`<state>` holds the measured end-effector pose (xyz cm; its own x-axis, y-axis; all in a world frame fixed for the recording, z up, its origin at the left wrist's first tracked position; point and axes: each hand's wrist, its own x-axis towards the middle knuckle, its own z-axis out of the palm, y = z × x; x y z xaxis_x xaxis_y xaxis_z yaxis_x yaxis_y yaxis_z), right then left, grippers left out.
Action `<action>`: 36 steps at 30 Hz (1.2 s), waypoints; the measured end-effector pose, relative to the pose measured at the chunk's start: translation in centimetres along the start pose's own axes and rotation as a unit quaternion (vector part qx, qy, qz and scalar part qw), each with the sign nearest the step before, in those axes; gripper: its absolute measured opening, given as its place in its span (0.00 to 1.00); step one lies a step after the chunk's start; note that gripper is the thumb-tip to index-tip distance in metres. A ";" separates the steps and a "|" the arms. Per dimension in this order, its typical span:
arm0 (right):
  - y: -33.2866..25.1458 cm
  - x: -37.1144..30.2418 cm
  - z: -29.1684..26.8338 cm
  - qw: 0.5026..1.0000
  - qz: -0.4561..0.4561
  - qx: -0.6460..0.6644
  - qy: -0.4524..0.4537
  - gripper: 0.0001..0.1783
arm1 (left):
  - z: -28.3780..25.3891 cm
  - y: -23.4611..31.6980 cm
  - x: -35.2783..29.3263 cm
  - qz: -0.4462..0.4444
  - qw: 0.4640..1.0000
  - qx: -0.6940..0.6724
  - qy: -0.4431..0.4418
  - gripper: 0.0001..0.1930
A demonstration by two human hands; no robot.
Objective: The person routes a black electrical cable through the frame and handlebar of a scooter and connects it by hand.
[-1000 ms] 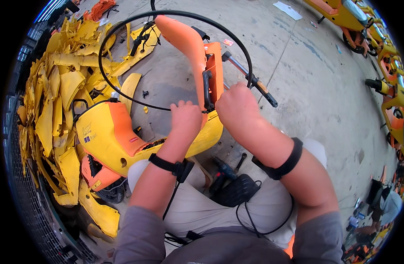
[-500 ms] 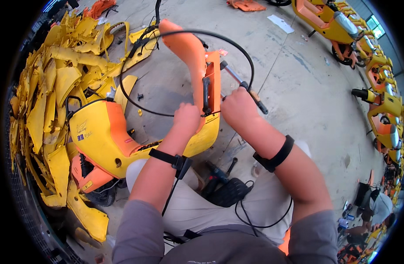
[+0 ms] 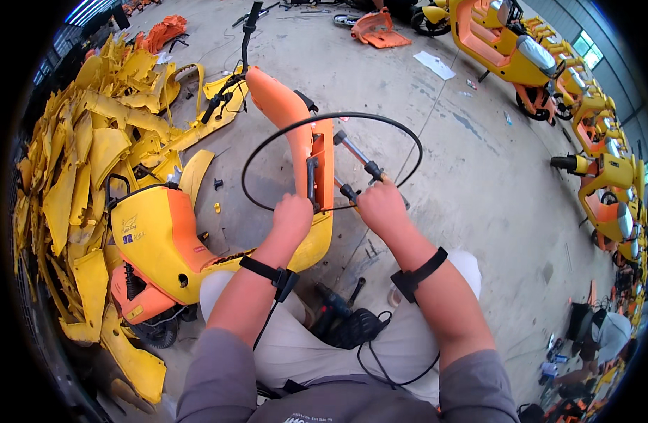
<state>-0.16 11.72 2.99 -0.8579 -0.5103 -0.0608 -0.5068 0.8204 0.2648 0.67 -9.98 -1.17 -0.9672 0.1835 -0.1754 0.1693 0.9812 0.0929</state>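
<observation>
A black cable [image 3: 366,115] stands in a wide loop in front of a yellow and orange electric scooter [image 3: 177,224]. My left hand [image 3: 294,214] is closed on the cable, beside the scooter's orange front panel [image 3: 323,158]. Close by on the right, my right hand [image 3: 382,206] is also closed on it, near the two fork legs [image 3: 358,154], which carry no wheel. A short stretch of cable runs between my fists. My fingertips are mostly hidden behind the backs of my hands.
A cordless drill [image 3: 332,302] and a black glove-like item [image 3: 355,328] lie between my legs. Yellow body panels [image 3: 91,155] are heaped at left. More yellow scooters [image 3: 504,49] line the right. The handlebar [image 3: 245,42] hangs loose beyond the front panel.
The cable loop has shifted right and sits lower, looking smaller and flatter. My hands have dropped a little in the picture. The whole view has tilted, showing more floor ahead.
</observation>
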 end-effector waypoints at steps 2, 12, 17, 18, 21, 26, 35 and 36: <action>-0.5 0.3 -0.8 1.000 0.001 0.010 0.004 0.08 | 0.1 -0.6 -0.3 -0.005 1.000 0.002 -0.004 0.07; 1.9 0.5 2.8 0.987 0.085 0.086 -0.102 0.11 | -1.2 -1.6 -0.3 -0.035 0.997 -0.037 -0.060 0.10; 0.6 0.9 2.1 0.992 0.084 0.080 -0.047 0.10 | 1.6 -3.0 -0.1 0.009 1.000 -0.010 -0.023 0.12; -0.1 1.2 2.2 0.991 0.095 0.093 -0.023 0.11 | 1.9 -3.4 -0.6 0.032 0.999 0.013 0.006 0.11; -0.5 0.6 1.1 0.989 0.090 0.109 -0.039 0.11 | 0.7 -1.5 -1.5 0.046 0.997 0.014 0.062 0.10; -0.5 0.8 -0.1 0.986 0.091 0.118 -0.071 0.11 | -3.5 2.5 -2.3 0.094 0.977 -0.073 0.176 0.10; -3.4 -3.8 -4.5 0.964 0.010 0.266 0.018 0.12 | -3.6 4.1 -4.9 0.064 0.951 -0.271 0.131 0.10; -3.2 -4.8 -5.0 0.951 -0.009 0.309 0.023 0.12 | -3.3 4.1 -5.4 0.083 0.950 -0.261 0.148 0.11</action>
<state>6.04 10.28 7.24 -0.8507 -0.5254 -0.0132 -0.4878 0.7987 -0.3524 5.92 -7.16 3.41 -0.9594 0.2319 0.1605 0.2817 0.7623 0.5826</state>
